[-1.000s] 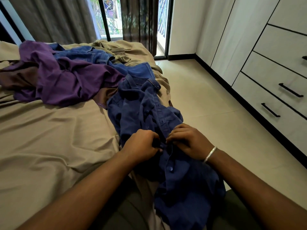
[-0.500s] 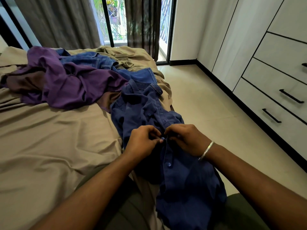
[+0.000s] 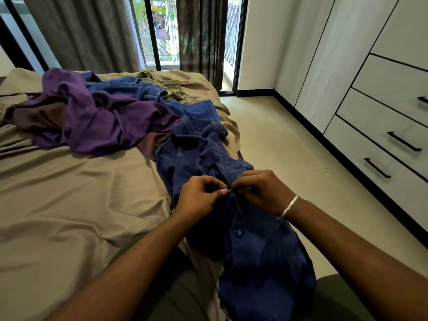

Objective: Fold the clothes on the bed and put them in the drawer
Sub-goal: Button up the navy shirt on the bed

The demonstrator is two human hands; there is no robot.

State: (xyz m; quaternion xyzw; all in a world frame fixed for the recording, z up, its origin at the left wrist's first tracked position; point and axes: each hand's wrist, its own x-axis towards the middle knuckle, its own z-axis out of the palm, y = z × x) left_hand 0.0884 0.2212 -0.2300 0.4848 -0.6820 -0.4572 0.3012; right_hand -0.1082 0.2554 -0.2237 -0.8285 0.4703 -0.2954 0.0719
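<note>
Blue shirt lies lengthwise from the centre of the frame down to the lower centre, its collar end resting on the bed and its lower part draped over my lap and off the bed's edge. The button placket runs down its middle; one button shows below my hands, another above them.

My left hand pinches the placket just left of centre, thumb and curled fingers closed on the cloth. My right hand pinches the facing edge of the placket, fingers curled in; the fingertips of both hands almost meet at one point on the shirt. Whether a button sits between them I cannot tell, as the fingers cover that spot. A metal bangle circles my right wrist.

Upper left of the frame: a purple garment lies crumpled on the bed, touching the shirt's upper end. Behind it, blue jeans lie partly under the purple cloth, and an olive garment lies beyond them near the far edge of the bed.

Right side of the frame: white drawers with black bar handles, all closed, across a strip of pale tiled floor. Top centre: grey curtains beside a glass door.
</note>
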